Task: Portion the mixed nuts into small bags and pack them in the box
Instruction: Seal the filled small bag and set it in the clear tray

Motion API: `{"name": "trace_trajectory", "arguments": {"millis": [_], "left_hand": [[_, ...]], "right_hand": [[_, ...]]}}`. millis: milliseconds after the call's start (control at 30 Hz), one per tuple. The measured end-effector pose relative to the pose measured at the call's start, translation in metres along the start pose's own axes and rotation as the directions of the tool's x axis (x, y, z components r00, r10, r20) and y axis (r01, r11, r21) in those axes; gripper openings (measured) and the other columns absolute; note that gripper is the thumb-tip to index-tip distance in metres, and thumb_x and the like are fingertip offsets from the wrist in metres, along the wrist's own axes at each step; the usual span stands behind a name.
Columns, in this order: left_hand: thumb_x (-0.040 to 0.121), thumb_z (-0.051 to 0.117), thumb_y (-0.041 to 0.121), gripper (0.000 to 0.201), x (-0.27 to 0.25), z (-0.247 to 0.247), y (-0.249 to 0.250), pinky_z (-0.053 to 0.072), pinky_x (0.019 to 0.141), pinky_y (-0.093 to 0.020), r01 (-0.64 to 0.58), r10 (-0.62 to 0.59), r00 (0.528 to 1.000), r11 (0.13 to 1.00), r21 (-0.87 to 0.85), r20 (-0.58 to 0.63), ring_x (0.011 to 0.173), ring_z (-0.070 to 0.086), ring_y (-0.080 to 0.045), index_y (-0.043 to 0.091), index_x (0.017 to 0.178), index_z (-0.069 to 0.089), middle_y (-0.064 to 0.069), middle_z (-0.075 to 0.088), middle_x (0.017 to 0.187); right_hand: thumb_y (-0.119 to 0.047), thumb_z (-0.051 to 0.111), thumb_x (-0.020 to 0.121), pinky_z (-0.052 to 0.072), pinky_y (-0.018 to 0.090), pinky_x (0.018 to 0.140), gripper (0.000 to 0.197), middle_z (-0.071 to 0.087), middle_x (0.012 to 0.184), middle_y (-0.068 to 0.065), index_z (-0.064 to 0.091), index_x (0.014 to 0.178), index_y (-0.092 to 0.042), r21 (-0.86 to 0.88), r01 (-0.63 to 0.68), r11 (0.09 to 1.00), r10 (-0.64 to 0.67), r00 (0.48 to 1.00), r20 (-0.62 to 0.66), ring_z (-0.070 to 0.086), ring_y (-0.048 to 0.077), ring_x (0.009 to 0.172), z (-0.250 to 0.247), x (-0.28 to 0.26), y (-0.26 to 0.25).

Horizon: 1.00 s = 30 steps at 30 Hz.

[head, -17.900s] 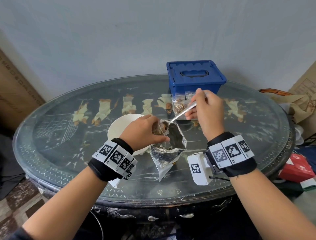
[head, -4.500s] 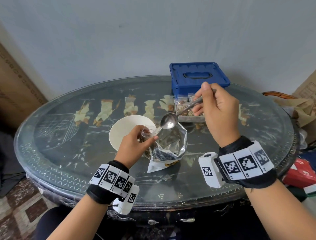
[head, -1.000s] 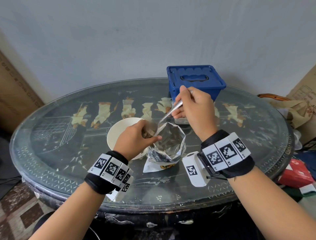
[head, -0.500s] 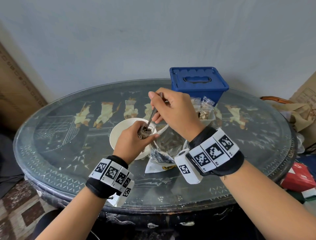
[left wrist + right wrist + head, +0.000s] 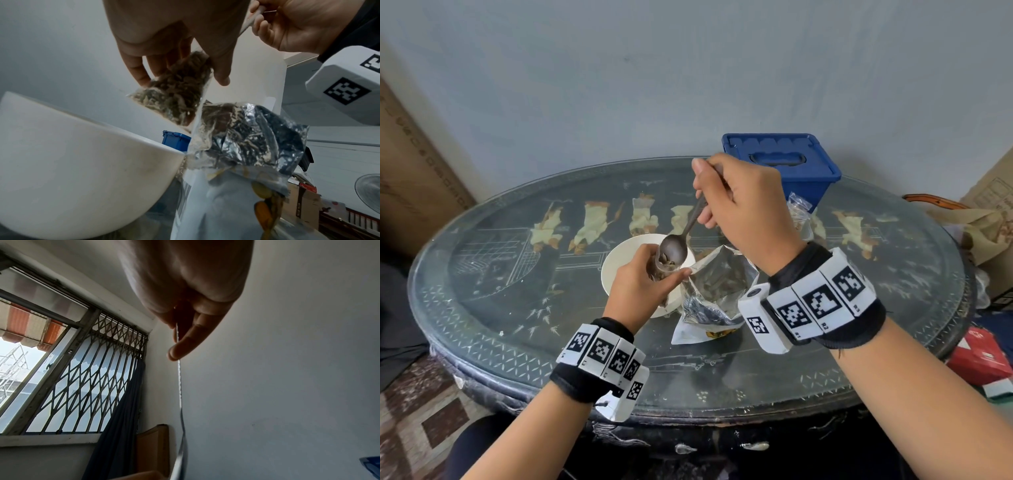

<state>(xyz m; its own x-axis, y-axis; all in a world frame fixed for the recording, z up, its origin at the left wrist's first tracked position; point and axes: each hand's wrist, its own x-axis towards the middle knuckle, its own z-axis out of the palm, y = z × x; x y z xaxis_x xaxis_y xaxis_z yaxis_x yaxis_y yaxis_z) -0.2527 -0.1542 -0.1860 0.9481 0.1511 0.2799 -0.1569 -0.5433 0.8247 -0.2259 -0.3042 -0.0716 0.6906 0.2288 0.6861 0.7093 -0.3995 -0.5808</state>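
Note:
My left hand (image 5: 643,287) grips a small clear bag (image 5: 176,95) partly filled with nuts, held upright above the white bowl (image 5: 619,263). My right hand (image 5: 739,205) pinches the handle of a metal spoon (image 5: 674,250), whose bowl tips over the small bag's mouth. The big silver foil nut bag (image 5: 719,284) stands open just right of the left hand, under my right wrist. The blue lidded box (image 5: 780,164) sits at the table's far side. More small clear bags (image 5: 799,212) lie in front of it, partly hidden by my right hand.
A round glass-topped table (image 5: 517,308) with inlaid figures carries everything. A cardboard panel (image 5: 410,178) leans at the left. A beige bag (image 5: 983,226) and red packets (image 5: 979,356) lie off the table's right edge.
My right hand lifted the spoon slightly out of the small bag's mouth, so the spoon's bowl now shows above it. The left hand keeps hold of the bag over the bowl.

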Motion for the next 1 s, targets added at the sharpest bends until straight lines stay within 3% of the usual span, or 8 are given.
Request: {"name": "trace_trajectory", "arguments": {"millis": [167, 333, 433, 567, 667, 767, 833, 1000], "left_hand": [[0.074, 0.076, 0.029, 0.037, 0.000, 0.000, -0.004, 0.044, 0.056, -0.020, 0.036, -0.035, 0.999, 0.998, -0.050, 0.011, 0.059, 0.054, -0.012, 0.009, 0.096, 0.054, -0.008, 0.062, 0.075], [0.074, 0.076, 0.032, 0.037, 0.000, 0.001, -0.004, 0.039, 0.054, -0.018, 0.037, -0.036, 0.999, 0.999, -0.024, 0.018, 0.054, 0.047, -0.009, 0.008, 0.092, 0.053, -0.006, 0.058, 0.071], [0.075, 0.075, 0.032, 0.036, -0.001, 0.002, -0.002, 0.043, 0.052, -0.020, 0.040, -0.039, 0.998, 0.999, -0.027, 0.040, 0.055, 0.055, -0.015, 0.009, 0.091, 0.052, -0.003, 0.059, 0.072], [0.075, 0.074, 0.031, 0.034, -0.006, 0.003, -0.002, 0.050, 0.064, -0.034, 0.043, -0.042, 0.997, 0.999, -0.011, 0.060, 0.070, 0.060, -0.025, 0.011, 0.087, 0.050, -0.002, 0.061, 0.081], [0.074, 0.075, 0.032, 0.034, -0.009, 0.007, -0.004, 0.052, 0.069, -0.040, 0.040, -0.041, 0.996, 0.999, 0.003, 0.081, 0.078, 0.061, -0.027, 0.014, 0.086, 0.048, -0.007, 0.064, 0.087], [0.074, 0.075, 0.032, 0.036, -0.012, 0.009, -0.005, 0.050, 0.069, -0.041, 0.034, -0.035, 0.997, 0.999, 0.009, 0.072, 0.079, 0.060, -0.031, 0.010, 0.087, 0.049, -0.013, 0.064, 0.088], [0.075, 0.075, 0.031, 0.036, -0.013, 0.010, -0.003, 0.051, 0.070, -0.040, 0.042, -0.043, 0.996, 0.999, 0.008, 0.078, 0.079, 0.060, -0.028, 0.010, 0.090, 0.050, -0.009, 0.064, 0.087], [0.076, 0.074, 0.028, 0.033, -0.015, 0.009, -0.004, 0.045, 0.067, -0.017, 0.050, -0.051, 0.996, 0.999, 0.016, 0.069, 0.078, 0.057, -0.016, 0.013, 0.094, 0.051, 0.012, 0.057, 0.081]], "right_hand": [[-0.017, 0.047, 0.096, 0.049, 0.035, 0.047, 0.029, 0.059, 0.059, -0.001, 0.061, 0.077, 0.000, 0.061, 0.066, 0.996, -0.063, 0.997, -0.049, 0.063, 0.009, 0.051, -0.008, 0.001, 0.000], [-0.021, 0.046, 0.094, 0.050, 0.035, 0.048, 0.030, 0.058, 0.062, -0.007, 0.063, 0.079, -0.001, 0.079, 0.061, 0.995, -0.061, 0.998, 0.009, 0.064, 0.008, 0.053, -0.010, -0.007, 0.003], [-0.024, 0.044, 0.095, 0.052, 0.034, 0.046, 0.028, 0.057, 0.066, -0.015, 0.063, 0.082, -0.007, 0.076, 0.023, 0.997, -0.018, 0.998, -0.067, 0.064, 0.007, 0.053, -0.016, -0.011, 0.009], [-0.029, 0.040, 0.096, 0.052, 0.027, 0.047, 0.028, 0.060, 0.063, -0.007, 0.058, 0.080, -0.013, 0.049, -0.076, 0.996, 0.085, 0.975, -0.207, 0.062, 0.008, 0.050, -0.032, -0.020, 0.021], [-0.030, 0.040, 0.096, 0.052, 0.033, 0.050, 0.034, 0.060, 0.058, 0.003, 0.058, 0.077, -0.009, -0.046, -0.129, 0.991, 0.117, 0.969, -0.218, 0.060, 0.008, 0.049, -0.036, -0.034, 0.036], [-0.031, 0.038, 0.096, 0.050, 0.036, 0.052, 0.040, 0.059, 0.054, 0.002, 0.060, 0.075, -0.006, -0.175, -0.159, 0.972, 0.137, 0.982, -0.130, 0.059, 0.010, 0.050, -0.029, -0.050, 0.051], [-0.030, 0.038, 0.096, 0.049, 0.038, 0.052, 0.041, 0.059, 0.056, 0.005, 0.061, 0.075, -0.004, -0.249, -0.154, 0.956, 0.153, 0.988, -0.025, 0.060, 0.017, 0.053, -0.020, -0.063, 0.060], [-0.017, 0.048, 0.097, 0.048, 0.035, 0.059, 0.027, 0.061, 0.066, 0.009, 0.063, 0.079, -0.003, -0.329, -0.127, 0.936, 0.207, 0.953, 0.221, 0.061, 0.025, 0.062, 0.003, -0.084, 0.072]]}}
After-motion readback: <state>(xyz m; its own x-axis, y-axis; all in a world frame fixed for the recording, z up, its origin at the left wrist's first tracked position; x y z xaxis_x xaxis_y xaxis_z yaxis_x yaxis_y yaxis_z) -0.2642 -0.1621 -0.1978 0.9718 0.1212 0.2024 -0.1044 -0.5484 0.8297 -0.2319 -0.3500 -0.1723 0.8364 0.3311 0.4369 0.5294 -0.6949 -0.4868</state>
